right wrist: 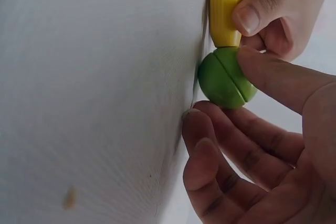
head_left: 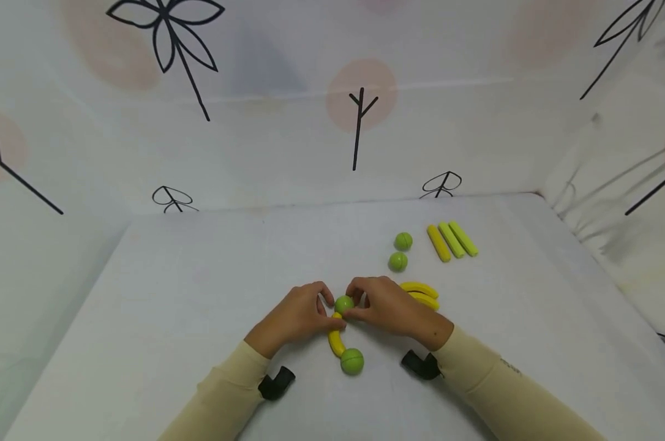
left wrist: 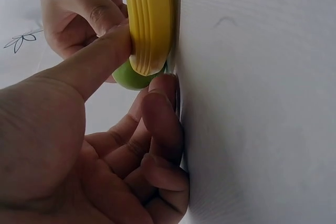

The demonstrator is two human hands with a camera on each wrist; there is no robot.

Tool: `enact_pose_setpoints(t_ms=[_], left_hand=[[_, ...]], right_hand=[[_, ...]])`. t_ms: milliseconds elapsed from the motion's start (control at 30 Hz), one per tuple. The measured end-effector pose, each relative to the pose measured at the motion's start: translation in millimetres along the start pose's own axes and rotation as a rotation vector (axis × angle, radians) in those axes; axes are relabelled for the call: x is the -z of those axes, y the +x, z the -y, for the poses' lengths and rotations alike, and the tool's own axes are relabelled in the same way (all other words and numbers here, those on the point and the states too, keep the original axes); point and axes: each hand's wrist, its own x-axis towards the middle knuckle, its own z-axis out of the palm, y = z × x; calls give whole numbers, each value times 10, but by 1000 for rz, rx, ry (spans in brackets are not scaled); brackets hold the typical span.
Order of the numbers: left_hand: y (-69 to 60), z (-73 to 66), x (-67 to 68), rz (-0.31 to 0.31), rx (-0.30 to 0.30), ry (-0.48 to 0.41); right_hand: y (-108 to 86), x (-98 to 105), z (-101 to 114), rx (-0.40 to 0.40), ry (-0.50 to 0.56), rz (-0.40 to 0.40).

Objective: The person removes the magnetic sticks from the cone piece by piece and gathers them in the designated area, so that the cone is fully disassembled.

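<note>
A yellow toy banana point(head_left: 335, 343) lies on the white table with a grooved green ball point(head_left: 344, 304) touching its far end. Another green ball point(head_left: 352, 362) sits at the banana's near end. My left hand point(head_left: 296, 315) holds the far part of the banana, its thumb pressing one side and its curled fingers close to the tip. With thumb and fingertips, my right hand point(head_left: 393, 306) pinches the far green ball, seen clearly in the right wrist view point(right wrist: 226, 80). Both hands stay low over the tabletop, almost meeting.
Two more toy bananas point(head_left: 420, 288) lie just beyond the right hand, partly hidden by it. Two green balls point(head_left: 401, 251) stand farther back. Beside them are a yellow stick point(head_left: 438, 244) and two light green sticks point(head_left: 458, 239). A patterned white cloth wall point(head_left: 288, 153) rises behind the table.
</note>
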Motion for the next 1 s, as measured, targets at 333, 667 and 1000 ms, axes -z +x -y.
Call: enact_pose_setpoints(t_ms=[333, 667, 1000], left_hand=[[12, 2, 17, 24, 2, 12], [20, 24, 31, 47, -19, -4], [34, 32, 13, 38, -48, -14]], right_hand=[[-9, -3, -34, 64, 10, 7], [-4, 20, -44, 105, -11, 13], [-13, -4, -59, 77, 8, 2]])
